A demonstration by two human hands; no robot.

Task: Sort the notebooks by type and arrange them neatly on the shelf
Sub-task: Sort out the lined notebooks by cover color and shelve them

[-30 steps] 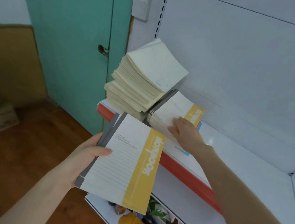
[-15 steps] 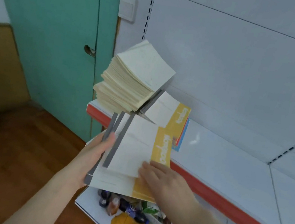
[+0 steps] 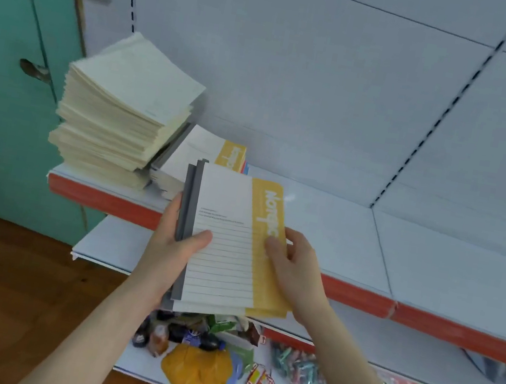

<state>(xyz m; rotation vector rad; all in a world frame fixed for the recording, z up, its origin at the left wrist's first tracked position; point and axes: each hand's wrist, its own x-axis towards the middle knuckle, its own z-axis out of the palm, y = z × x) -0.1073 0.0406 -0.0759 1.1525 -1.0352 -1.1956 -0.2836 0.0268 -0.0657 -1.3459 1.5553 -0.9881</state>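
Both hands hold a small stack of yellow-banded notebooks (image 3: 226, 241) in front of the shelf (image 3: 354, 239); two grey spines show at its left edge, maybe a third below. The left hand (image 3: 174, 252) grips the spine side, thumb pressed on the cover, fingers hidden underneath. The right hand (image 3: 294, 266) pinches the yellow edge, thumb on top. On the shelf's far left stand two piles: a tall cream stack (image 3: 124, 113) and, touching its right side, a low pile of yellow-banded notebooks (image 3: 204, 156).

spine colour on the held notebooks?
Grey, on the notebooks that the left hand and right hand hold. Head view.
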